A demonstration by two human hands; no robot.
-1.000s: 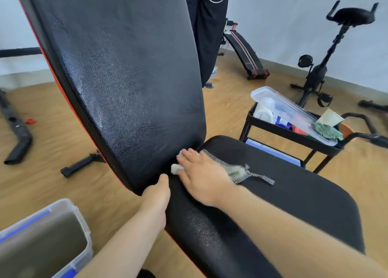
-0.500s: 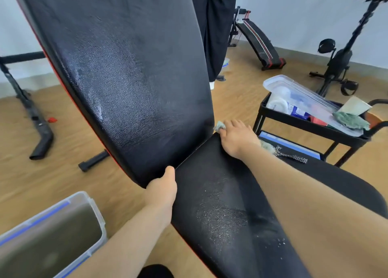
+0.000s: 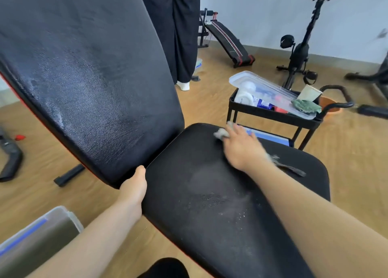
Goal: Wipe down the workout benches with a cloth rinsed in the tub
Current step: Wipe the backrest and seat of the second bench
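A black workout bench fills the view: its raised backrest [image 3: 88,78] tilts up on the left and its seat pad [image 3: 210,193] lies flat below, with wet streaks on both. My right hand [image 3: 241,146] presses a grey cloth [image 3: 220,133] flat on the far part of the seat; a strip of the cloth trails out behind my wrist. My left hand [image 3: 134,189] grips the near left edge of the bench where backrest and seat meet. The clear plastic tub [image 3: 52,231] of murky water stands on the floor at the lower left.
A black cart [image 3: 273,114] with a clear lid, bottles, a green rag and a paper cup stands right behind the seat. A person in dark trousers [image 3: 178,36] stands beyond the backrest. A sit-up bench [image 3: 228,42] and an exercise bike [image 3: 300,46] stand by the far wall.
My right hand has slid the cloth from the crease by the backrest across to the seat's far right part. My left hand has stayed on the bench edge.
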